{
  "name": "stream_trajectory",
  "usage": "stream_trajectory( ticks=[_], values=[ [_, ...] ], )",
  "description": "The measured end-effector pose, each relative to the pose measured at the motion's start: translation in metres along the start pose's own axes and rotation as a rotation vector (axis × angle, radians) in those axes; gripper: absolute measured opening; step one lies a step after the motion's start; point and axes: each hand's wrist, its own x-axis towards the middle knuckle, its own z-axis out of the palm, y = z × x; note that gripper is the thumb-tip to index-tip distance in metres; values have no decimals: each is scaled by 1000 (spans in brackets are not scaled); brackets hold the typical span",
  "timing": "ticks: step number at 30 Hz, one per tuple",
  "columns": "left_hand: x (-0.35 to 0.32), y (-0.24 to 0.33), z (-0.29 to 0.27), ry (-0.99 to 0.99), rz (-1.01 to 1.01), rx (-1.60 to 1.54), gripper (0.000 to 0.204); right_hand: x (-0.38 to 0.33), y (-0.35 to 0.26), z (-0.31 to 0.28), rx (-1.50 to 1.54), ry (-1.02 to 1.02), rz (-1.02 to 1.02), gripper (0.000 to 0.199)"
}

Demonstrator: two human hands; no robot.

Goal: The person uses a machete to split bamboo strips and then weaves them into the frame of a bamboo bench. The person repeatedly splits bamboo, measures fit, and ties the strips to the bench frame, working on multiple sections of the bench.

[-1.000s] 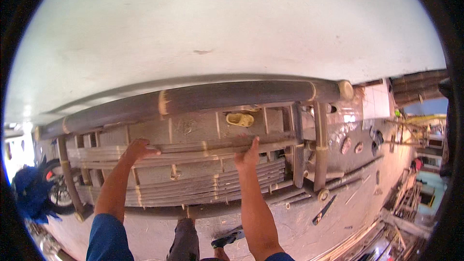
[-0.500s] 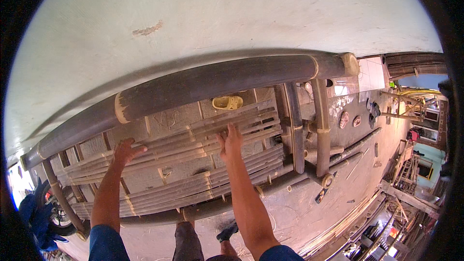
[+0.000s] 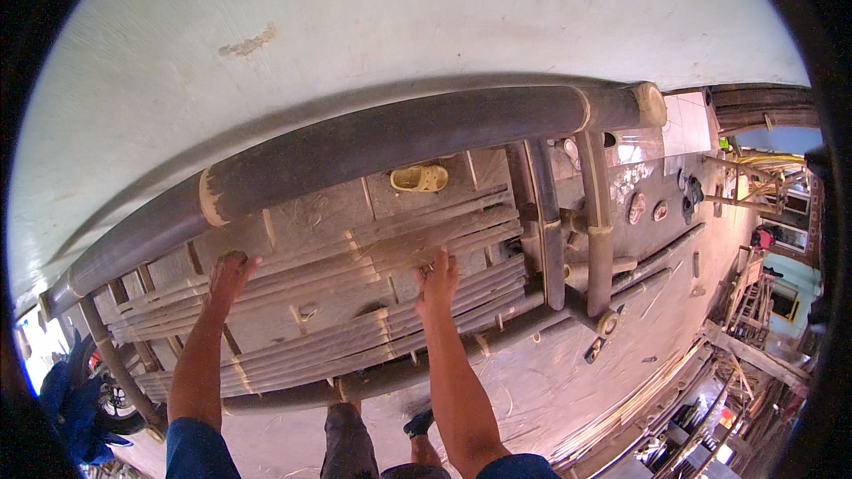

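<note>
In front of me is a bamboo frame with long flat bamboo slats (image 3: 355, 341) laid across it in two bundles, a space between them. My left hand (image 3: 232, 278) rests at the left part of the far bundle, its fingers curled over the slats and its thumb close in. Farther right, my right hand (image 3: 437, 284) has its fingers bent around the near edge of the same far slats (image 3: 346, 259). Its fingertips are partly hidden. A thick dark bamboo pole (image 3: 390, 129) forms the far rail, beyond both hands.
A pale wall (image 3: 444, 18) stands behind the far rail. Upright bamboo posts (image 3: 596, 231) close the right end. A yellow clog (image 3: 419, 179) lies on the floor below the frame. Wood and bamboo strips (image 3: 621, 408) are piled at the lower right, and a motorbike wheel (image 3: 120, 404) is at lower left.
My right hand has come slightly nearer to me, its fingers now more bent. The left thumb has drawn in toward the fingers. The view has shifted a little.
</note>
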Motion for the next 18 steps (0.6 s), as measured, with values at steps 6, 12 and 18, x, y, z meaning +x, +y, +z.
stream_trajectory(
  ticks=[6,12,18],
  values=[
    [1,16,2,40,37,75,53,8,-4,15,93,161,141,36],
    [-6,23,6,-103,-47,295,44,11,-8,-1,15,48,260,38],
    [-65,30,13,120,2,230,55,-40,40,-77,11,-224,115,40]
  ],
)
